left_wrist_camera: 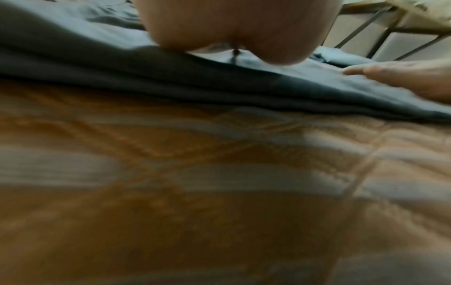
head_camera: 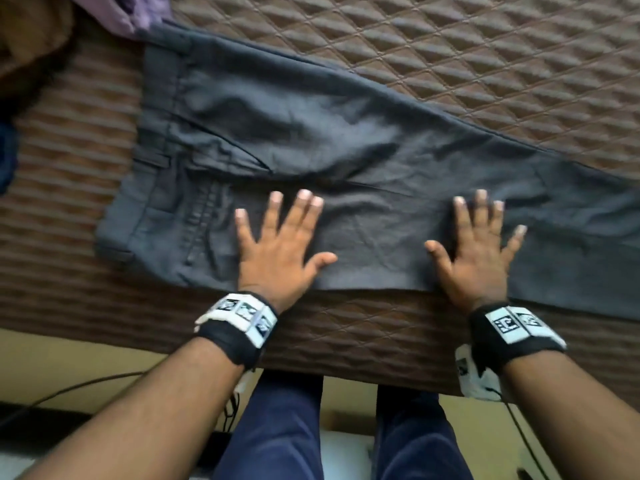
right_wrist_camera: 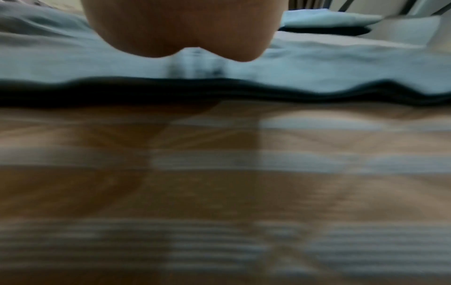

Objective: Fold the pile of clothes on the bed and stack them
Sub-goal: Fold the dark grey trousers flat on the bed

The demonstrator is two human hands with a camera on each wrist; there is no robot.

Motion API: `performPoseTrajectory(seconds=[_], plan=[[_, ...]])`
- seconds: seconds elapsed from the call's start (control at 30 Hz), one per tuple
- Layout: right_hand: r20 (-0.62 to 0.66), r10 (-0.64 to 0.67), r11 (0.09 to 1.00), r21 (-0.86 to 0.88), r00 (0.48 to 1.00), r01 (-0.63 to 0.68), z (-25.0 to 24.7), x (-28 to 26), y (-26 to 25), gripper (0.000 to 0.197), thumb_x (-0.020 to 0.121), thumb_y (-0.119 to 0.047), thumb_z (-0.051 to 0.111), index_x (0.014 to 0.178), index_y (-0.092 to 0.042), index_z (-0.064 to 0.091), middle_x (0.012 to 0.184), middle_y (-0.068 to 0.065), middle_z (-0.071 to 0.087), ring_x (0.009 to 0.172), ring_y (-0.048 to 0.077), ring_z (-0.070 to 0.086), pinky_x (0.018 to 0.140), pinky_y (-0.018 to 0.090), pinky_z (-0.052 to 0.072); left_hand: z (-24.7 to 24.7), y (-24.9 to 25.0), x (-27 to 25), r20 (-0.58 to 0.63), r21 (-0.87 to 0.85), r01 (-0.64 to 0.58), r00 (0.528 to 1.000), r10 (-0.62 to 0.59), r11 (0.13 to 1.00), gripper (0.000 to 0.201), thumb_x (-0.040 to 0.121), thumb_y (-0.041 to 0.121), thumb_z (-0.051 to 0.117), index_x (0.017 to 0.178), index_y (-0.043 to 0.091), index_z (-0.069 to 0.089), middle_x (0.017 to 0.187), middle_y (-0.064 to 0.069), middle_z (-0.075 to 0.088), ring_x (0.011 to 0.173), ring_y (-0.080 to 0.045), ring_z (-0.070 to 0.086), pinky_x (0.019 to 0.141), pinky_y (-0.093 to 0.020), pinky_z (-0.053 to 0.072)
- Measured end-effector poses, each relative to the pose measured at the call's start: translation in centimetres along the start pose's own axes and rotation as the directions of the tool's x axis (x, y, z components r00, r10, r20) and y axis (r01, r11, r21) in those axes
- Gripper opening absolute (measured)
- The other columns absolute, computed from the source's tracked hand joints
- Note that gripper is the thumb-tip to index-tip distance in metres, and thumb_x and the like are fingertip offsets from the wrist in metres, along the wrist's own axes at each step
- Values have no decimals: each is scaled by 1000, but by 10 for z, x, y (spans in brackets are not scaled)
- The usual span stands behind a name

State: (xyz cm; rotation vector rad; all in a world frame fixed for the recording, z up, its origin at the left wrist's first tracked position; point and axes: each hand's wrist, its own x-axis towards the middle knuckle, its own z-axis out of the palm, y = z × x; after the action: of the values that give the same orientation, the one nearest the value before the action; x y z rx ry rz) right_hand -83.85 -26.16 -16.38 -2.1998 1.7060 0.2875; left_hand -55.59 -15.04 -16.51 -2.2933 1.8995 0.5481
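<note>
Dark grey trousers (head_camera: 311, 140) lie flat across the brown quilted bed (head_camera: 450, 46), waistband to the left, legs running off to the right. My left hand (head_camera: 277, 244) presses flat on the near thigh area, fingers spread and straight. My right hand (head_camera: 481, 251) lies flat further right on the same leg, fingers spread too. In the left wrist view the heel of my left hand (left_wrist_camera: 231, 29) rests on the trousers (left_wrist_camera: 122, 77), with the right hand (left_wrist_camera: 415, 77) at the frame's right edge. The right wrist view shows my palm (right_wrist_camera: 183, 29) on the grey cloth (right_wrist_camera: 317, 63).
A purple garment (head_camera: 117, 12) and a brown one (head_camera: 31, 39) lie at the bed's far left corner, with a dark blue cloth (head_camera: 7, 157) at the left edge. The bed's near edge (head_camera: 346, 355) runs just under my wrists. My legs stand below it.
</note>
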Motion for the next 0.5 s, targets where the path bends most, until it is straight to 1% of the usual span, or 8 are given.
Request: performPoseTrajectory(seconds=[0.07,0.13,0.27,0.33,0.4,0.43,0.47,0.5], plan=[[3,-71,997,-14,997,71,14,6,-32,82,86,-73,27,156,-32,11,164,-4,2,152,26,0,115,59,-8,-2,-4,6,20,-83,11,1000,-9,996,79,89,71,19,157,31,10,164,8,19,150,-26,16,114,-65,4],[-10,-51,998,-34,999,51,24,7,-41,83,86,-72,30,156,-32,11,165,-3,7,151,29,4,116,60,-3,-5,-43,14,52,-179,131,991,-124,975,75,91,65,22,157,31,15,165,5,16,151,-31,13,117,-61,3],[-6,-61,997,-43,998,60,27,5,-35,81,87,-72,31,156,-33,13,165,0,11,151,30,7,116,61,1,-17,-134,13,4,-209,422,902,-431,882,72,95,59,29,158,27,18,166,3,12,150,-44,3,117,-67,2],[-2,-56,997,-48,998,56,25,5,-38,81,87,-72,30,156,-33,11,165,0,10,151,29,6,117,62,2,-22,-125,14,-48,-139,458,882,-468,878,72,97,54,35,158,21,16,166,-2,10,150,-44,3,115,-69,2],[13,-49,997,-54,999,49,24,4,-39,82,87,-73,28,156,-33,8,165,-1,8,151,29,4,116,64,2,-28,-84,20,-173,-95,419,886,-429,903,72,96,48,42,157,14,22,164,-16,15,149,-44,11,115,-67,4],[21,-46,997,-54,999,47,22,4,-40,83,86,-74,27,155,-34,5,165,-2,6,151,28,3,116,64,1,-31,-59,24,-249,-99,325,907,-340,940,71,94,44,45,155,13,26,161,-19,21,148,-44,18,115,-66,6],[27,-43,998,-55,999,45,20,5,-41,84,85,-75,27,155,-34,4,165,-4,3,152,27,1,116,64,-2,-31,-33,30,-311,-95,167,932,-189,981,67,93,40,47,153,12,32,159,-19,30,146,-43,25,115,-65,8],[32,-44,997,-55,999,46,18,5,-43,85,84,-76,27,155,-34,4,165,-4,1,152,27,-1,115,64,-4,-32,-6,36,-317,-83,-20,948,-7,996,63,93,39,48,150,14,39,156,-15,37,144,-40,31,115,-64,10]])
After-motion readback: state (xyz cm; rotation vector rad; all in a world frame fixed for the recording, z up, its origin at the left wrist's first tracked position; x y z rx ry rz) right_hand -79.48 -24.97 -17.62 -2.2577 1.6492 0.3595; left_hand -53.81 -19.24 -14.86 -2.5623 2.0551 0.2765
